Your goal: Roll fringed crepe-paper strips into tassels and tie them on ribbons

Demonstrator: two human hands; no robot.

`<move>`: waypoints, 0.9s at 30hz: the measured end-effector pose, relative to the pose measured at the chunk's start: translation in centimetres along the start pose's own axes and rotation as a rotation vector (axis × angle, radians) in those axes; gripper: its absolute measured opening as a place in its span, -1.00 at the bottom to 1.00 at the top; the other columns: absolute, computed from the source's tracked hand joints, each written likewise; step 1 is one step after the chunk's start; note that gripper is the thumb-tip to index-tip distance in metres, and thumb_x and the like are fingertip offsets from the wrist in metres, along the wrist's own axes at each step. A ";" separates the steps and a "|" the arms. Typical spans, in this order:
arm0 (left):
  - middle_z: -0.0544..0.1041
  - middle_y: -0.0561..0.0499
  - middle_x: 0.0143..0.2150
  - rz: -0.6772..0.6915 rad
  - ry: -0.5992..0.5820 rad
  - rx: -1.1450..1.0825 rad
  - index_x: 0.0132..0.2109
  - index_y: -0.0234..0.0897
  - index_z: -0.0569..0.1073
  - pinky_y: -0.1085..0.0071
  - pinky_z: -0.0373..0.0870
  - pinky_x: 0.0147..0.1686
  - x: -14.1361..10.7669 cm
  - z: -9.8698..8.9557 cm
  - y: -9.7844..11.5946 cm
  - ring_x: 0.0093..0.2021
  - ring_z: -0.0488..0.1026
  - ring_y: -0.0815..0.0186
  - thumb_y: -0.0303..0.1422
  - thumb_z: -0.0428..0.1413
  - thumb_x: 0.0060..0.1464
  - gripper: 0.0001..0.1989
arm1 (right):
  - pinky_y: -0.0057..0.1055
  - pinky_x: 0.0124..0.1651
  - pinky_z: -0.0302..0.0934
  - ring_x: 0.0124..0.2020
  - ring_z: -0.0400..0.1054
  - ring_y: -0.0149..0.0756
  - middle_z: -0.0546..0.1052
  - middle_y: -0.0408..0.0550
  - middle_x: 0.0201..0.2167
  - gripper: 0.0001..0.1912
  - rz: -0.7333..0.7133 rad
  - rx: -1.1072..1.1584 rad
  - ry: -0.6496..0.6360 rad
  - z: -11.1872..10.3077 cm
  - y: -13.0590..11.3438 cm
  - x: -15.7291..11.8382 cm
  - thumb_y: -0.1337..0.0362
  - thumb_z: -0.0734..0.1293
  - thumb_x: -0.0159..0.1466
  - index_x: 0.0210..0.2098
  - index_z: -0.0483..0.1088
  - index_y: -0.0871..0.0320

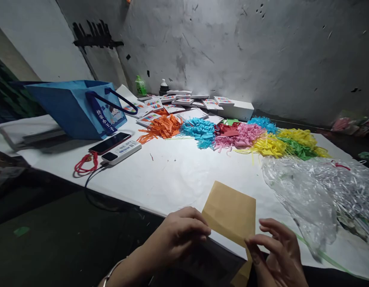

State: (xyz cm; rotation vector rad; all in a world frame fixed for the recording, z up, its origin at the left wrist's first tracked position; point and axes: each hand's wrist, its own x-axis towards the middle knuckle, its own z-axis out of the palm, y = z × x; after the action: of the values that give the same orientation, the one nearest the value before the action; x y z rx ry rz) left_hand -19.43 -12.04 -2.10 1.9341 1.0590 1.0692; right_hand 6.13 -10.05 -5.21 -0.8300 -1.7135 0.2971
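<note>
At the table's near edge, my left hand (186, 227) is closed on a flat white box (228, 244), its thumb side at the box's upper left edge. Most of the box's near face is in shadow. A brown kraft paper sheet or envelope (232, 205) extends beyond and beneath the box, with a crease across it. My right hand (278, 253) has thumb and forefinger together at the brown paper's right edge, by the box corner, while its other fingers are bent and apart. Whether the two fingers also touch the box is unclear.
Shredded paper heaps in orange (165, 126), blue (199, 129), pink (241, 134) and yellow (269, 144) line the table. Behind lie stacked printed white boxes (184, 101). A blue bag (79, 107), phone (111, 143) and power bank (123, 152) are left; clear plastic (307, 195) is right.
</note>
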 end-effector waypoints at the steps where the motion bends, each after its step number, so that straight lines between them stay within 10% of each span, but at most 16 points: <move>1: 0.60 -0.11 -0.20 -0.009 0.005 0.003 -0.10 -0.22 0.62 0.41 0.49 -0.20 -0.1 0.0 0.1 -0.18 0.55 0.24 -0.36 0.12 0.26 -0.82 | -0.35 -0.13 0.34 -0.16 0.39 -0.26 0.45 -0.03 -0.15 -0.80 0.002 0.076 -0.099 -0.3 -0.5 0.6 0.46 0.35 0.28 -0.21 0.46 0.00; 7: 0.60 -0.10 -0.20 -0.037 0.016 -0.007 -0.12 -0.21 0.62 0.41 0.48 -0.23 0.1 0.3 -0.3 -0.20 0.54 0.26 -0.35 0.08 0.28 -0.80 | -0.48 -0.38 0.27 -0.39 0.42 -0.34 0.49 -0.19 -0.45 -0.90 0.297 0.214 -0.656 0.4 -2.6 3.0 0.25 0.34 0.32 -0.36 0.41 0.05; 12: 0.59 -0.09 -0.21 -0.050 0.017 -0.013 -0.13 -0.23 0.62 0.39 0.46 -0.22 0.1 0.5 -0.7 -0.19 0.53 0.25 -0.36 0.09 0.27 -0.81 | -0.47 -0.34 0.23 -0.35 0.41 -0.32 0.50 -0.19 -0.43 -0.87 0.356 0.143 -0.568 2.0 -2.1 2.3 0.24 0.31 0.31 -0.38 0.41 0.05; 21: 0.57 -0.09 -0.20 -0.042 0.001 0.034 -0.11 -0.24 0.60 0.40 0.45 -0.20 0.1 0.6 -1.2 -0.18 0.52 0.26 -0.37 0.07 0.30 -0.80 | -0.35 -0.25 0.20 -0.36 0.33 -0.31 0.43 -0.16 -0.43 -0.89 0.044 -0.061 -0.416 3.0 -2.4 1.1 0.39 0.27 0.34 -0.31 0.33 0.06; 27: 0.55 -0.09 -0.18 0.082 -0.053 0.109 -0.07 -0.22 0.58 0.44 0.43 -0.25 -0.3 0.7 -2.5 -0.21 0.50 0.27 -0.28 0.15 0.26 -0.82 | -0.48 -0.34 0.26 -0.35 0.41 -0.35 0.47 -0.20 -0.43 -0.90 0.155 0.021 -0.568 1.6 -2.0 1.6 0.35 0.31 0.32 -0.32 0.33 0.05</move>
State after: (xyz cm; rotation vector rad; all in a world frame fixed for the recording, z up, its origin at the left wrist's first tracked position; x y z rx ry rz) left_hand -19.69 -11.35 -4.57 2.0969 1.0357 1.0173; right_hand 3.72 -10.04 -3.32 -0.9210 -2.1655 0.7076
